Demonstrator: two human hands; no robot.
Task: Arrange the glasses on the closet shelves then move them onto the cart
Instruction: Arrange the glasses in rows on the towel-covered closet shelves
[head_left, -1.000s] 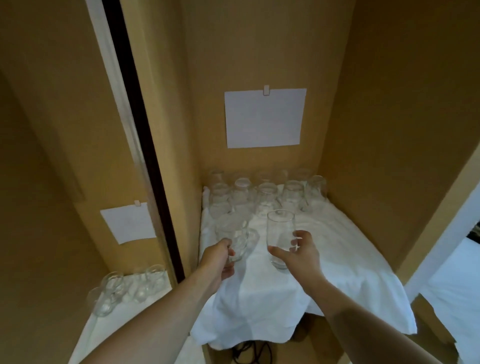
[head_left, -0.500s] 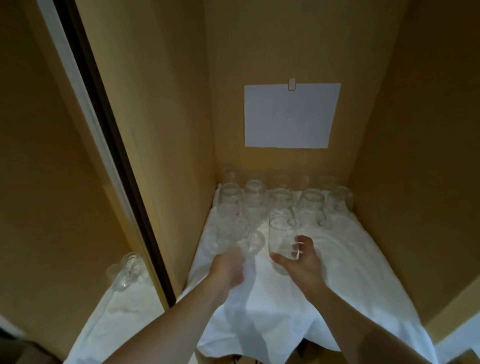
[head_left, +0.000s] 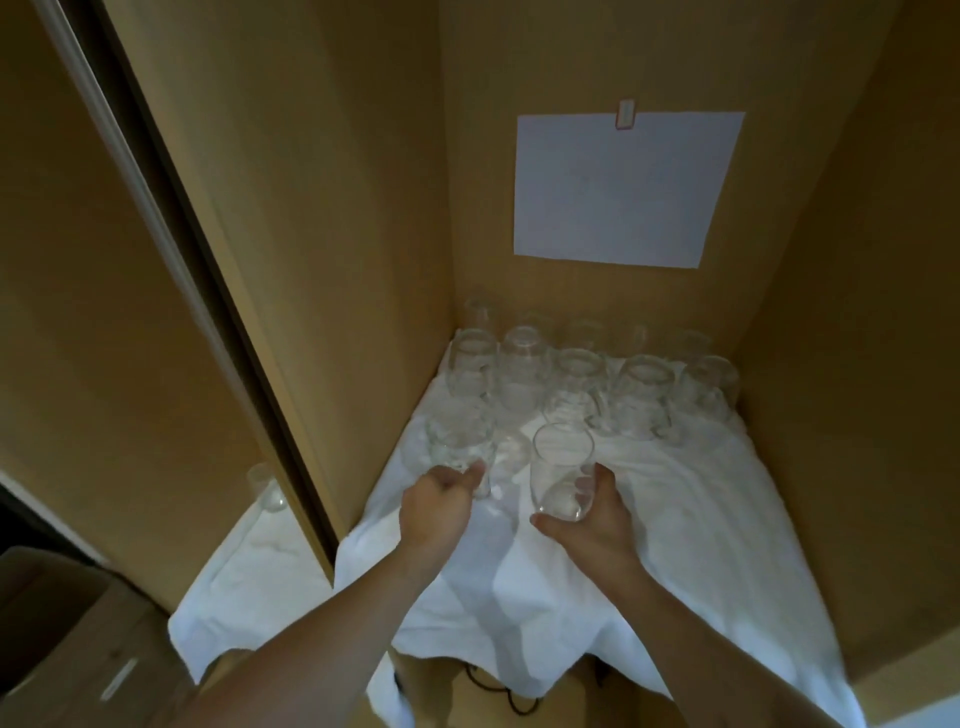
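Observation:
A closet shelf draped in a white cloth (head_left: 675, 519) holds several clear glasses (head_left: 644, 395) in rows against the back wall. My left hand (head_left: 439, 506) grips a stemless clear glass (head_left: 460, 439) near the shelf's left side. My right hand (head_left: 589, 517) holds a second clear glass (head_left: 561, 470) upright just to the right of it, over the middle of the cloth. Both held glasses sit in front of the rows. Whether their bases touch the cloth I cannot tell.
A wooden divider (head_left: 322, 260) with a dark edge separates a left compartment, where one glass (head_left: 265, 488) stands on another white cloth (head_left: 254, 577). White paper (head_left: 618, 192) is clipped to the back wall. Black cables (head_left: 498, 691) hang under the shelf. A cardboard box (head_left: 62, 634) sits bottom left.
The camera has come closer and turned right, so less of the left compartment shows. Both hands have stayed on their glasses in front of the rows.

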